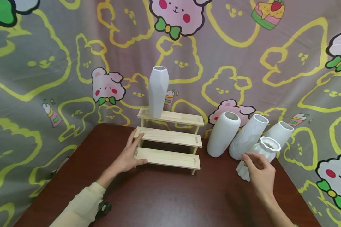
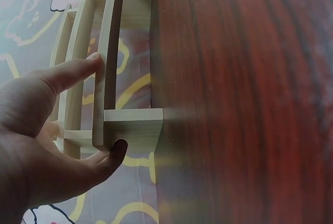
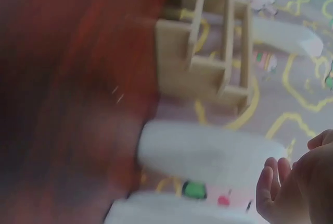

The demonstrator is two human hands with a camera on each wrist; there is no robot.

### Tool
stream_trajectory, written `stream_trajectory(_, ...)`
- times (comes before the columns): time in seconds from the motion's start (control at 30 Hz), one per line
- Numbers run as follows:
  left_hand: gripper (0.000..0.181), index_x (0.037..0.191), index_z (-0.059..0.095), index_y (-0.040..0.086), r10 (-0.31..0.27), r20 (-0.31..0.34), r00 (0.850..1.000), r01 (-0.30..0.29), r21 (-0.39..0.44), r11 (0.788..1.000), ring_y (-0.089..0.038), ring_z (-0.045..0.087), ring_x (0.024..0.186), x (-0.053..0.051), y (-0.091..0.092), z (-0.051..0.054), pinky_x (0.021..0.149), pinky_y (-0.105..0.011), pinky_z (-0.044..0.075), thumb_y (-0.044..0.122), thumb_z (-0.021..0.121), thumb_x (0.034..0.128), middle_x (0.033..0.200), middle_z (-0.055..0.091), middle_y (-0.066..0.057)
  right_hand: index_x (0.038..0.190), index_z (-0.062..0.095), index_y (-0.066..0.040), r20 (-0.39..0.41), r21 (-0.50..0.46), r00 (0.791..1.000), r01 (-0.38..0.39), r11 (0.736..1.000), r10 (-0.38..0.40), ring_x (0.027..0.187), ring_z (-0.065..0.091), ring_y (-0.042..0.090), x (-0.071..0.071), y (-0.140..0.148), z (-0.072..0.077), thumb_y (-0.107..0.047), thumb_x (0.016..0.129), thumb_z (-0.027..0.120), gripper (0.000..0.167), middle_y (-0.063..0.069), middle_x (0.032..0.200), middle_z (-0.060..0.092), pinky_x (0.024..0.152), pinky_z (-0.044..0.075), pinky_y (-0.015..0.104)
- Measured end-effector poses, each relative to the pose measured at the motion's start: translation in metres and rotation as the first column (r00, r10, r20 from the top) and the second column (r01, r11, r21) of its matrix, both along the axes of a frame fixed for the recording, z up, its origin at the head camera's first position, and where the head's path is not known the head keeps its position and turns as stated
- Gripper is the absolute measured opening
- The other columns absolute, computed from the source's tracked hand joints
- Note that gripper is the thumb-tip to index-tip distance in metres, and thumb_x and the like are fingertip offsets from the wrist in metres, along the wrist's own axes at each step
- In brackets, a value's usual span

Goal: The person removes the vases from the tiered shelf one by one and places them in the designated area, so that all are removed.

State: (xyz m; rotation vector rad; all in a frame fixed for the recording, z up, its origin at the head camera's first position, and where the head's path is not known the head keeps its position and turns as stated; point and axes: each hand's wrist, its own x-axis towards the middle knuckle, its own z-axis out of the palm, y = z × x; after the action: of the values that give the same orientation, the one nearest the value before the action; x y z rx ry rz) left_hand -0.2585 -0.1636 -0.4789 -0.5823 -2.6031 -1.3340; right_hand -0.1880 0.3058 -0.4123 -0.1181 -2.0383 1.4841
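Observation:
My left hand (image 1: 127, 159) holds the left end of a three-tier pale wooden stand (image 1: 167, 156). In the left wrist view its thumb lies along the front edge of the lowest board (image 2: 106, 67), with other fingers around the board's end. A tall faceted white vase (image 1: 158, 91) stands upright on the top tier, left of its middle. My right hand (image 1: 260, 173) hovers in front of a white vase with a ruffled rim (image 1: 263, 148), its fingers loosely bent around nothing. It partly covers this vase; whether it touches it I cannot tell.
Several more white vases stand behind the ruffled one: a smooth one (image 1: 223, 135), a swirl-textured one (image 1: 248, 137) and another (image 1: 281, 132). A dark red-brown table (image 1: 170, 195) bears everything. Cartoon-printed cloth (image 1: 187, 60) hangs behind. A small black object (image 1: 103, 208) lies by the left sleeve.

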Motion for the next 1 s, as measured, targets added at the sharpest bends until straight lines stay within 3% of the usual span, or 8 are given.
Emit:
stream_trajectory(0.1,0.112,0.163,0.021,0.013,0.003,-0.007,1.0,-0.003,0.005,1.0,-0.042,0.027,0.143,0.001,-0.001,0.001,0.094,-0.049,0.045,0.011,0.092,0.0763,0.168,-0.012,-0.007,0.111,0.072,0.003,-0.015,-0.065,0.997,-0.078,0.995,0.077,0.081,0.069,0.013,-0.008,-0.024,0.005,-0.014,0.093,0.077,0.026,0.012,0.096,0.075,0.068,0.051,0.019)
stream_trajectory(0.3,0.111,0.163,0.021,0.012,0.002,0.0,1.0,-0.002,0.006,1.0,-0.042,0.028,0.143,0.002,0.0,0.001,0.089,-0.047,0.048,0.011,0.091,0.0772,0.168,-0.011,-0.008,0.111,0.071,0.005,-0.079,-0.096,0.976,-0.21,0.973,0.203,0.087,0.069,0.018,-0.025,-0.064,0.011,-0.016,0.093,0.077,0.028,0.017,0.102,0.073,0.076,0.053,0.022)
stream_trajectory(0.47,0.112,0.164,0.02,0.012,-0.002,-0.001,1.0,0.002,0.002,1.0,-0.041,0.019,0.147,0.002,-0.001,0.0,0.101,-0.053,0.041,0.012,0.091,0.0773,0.168,-0.012,-0.008,0.109,0.073,-0.001,-0.075,-0.045,0.972,-0.227,0.973,0.224,0.087,0.067,0.02,-0.042,-0.093,0.013,-0.023,0.095,0.076,0.026,0.013,0.1,0.073,0.075,0.051,0.024)
stream_trajectory(0.53,0.112,0.163,0.02,0.012,-0.001,-0.006,1.0,0.001,0.006,1.0,-0.041,0.017,0.148,0.001,-0.001,0.0,0.104,-0.056,0.037,0.012,0.091,0.0769,0.168,-0.013,-0.007,0.11,0.073,-0.001,-0.071,-0.066,0.967,-0.25,0.966,0.245,0.087,0.067,0.021,-0.049,-0.105,0.013,-0.023,0.094,0.076,0.027,0.012,0.101,0.073,0.074,0.051,0.025)
stream_trajectory(0.8,0.113,0.163,0.022,0.012,-0.007,-0.019,1.0,0.008,0.034,0.999,-0.041,0.021,0.147,0.001,0.001,-0.001,0.104,-0.056,0.038,0.008,0.092,0.0751,0.168,-0.012,-0.006,0.113,0.07,0.005,-0.124,-0.149,0.928,-0.369,0.917,0.353,0.088,0.069,0.031,-0.081,-0.147,0.014,-0.015,0.093,0.077,0.029,0.026,0.099,0.071,0.076,0.054,0.034)
stream_trajectory(1.0,0.113,0.163,0.022,0.012,-0.001,-0.017,1.0,0.002,0.031,1.0,-0.041,0.02,0.147,0.0,0.0,-0.001,0.105,-0.056,0.037,0.008,0.092,0.075,0.168,-0.013,-0.006,0.113,0.069,0.003,-0.127,-0.117,0.906,-0.417,0.901,0.403,0.092,0.07,0.032,-0.104,-0.172,0.019,-0.018,0.092,0.079,0.032,0.017,0.101,0.071,0.078,0.056,0.035)
